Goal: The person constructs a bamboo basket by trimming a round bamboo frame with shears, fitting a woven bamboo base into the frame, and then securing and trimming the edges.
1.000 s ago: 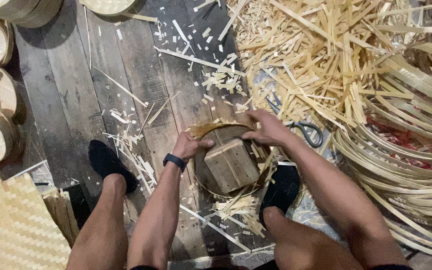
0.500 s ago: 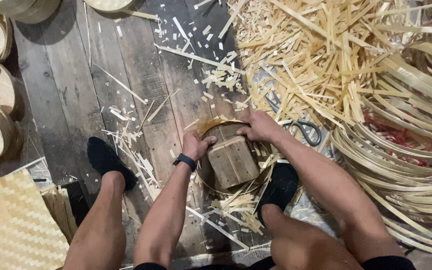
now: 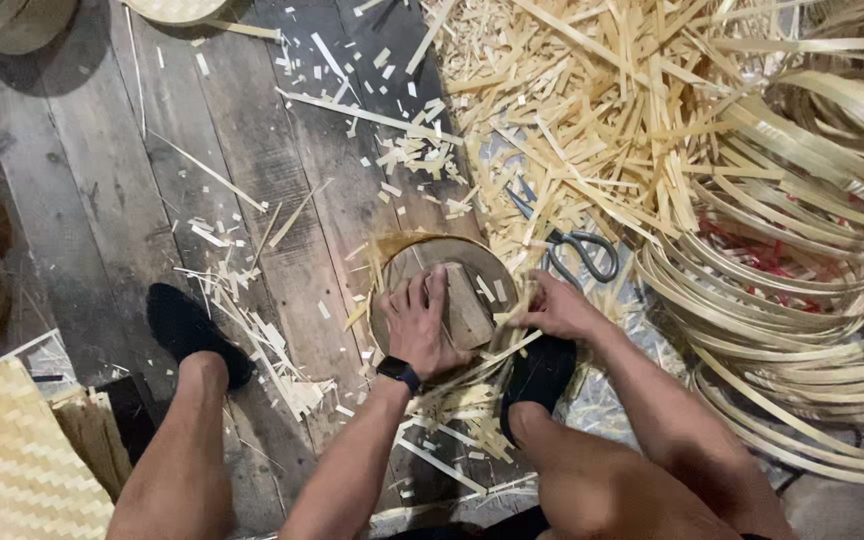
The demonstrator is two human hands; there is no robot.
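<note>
Your left hand lies flat, fingers spread, pressing down on the wooden block that sits on the round bamboo frame. Your right hand pinches a thin bamboo strip at the frame's right edge. The frame rests on the plank floor between your feet, directly under both hands. Scissors lie just beyond your right hand, against the heap of bamboo strips. Coiled bamboo hoops are stacked to the right.
</note>
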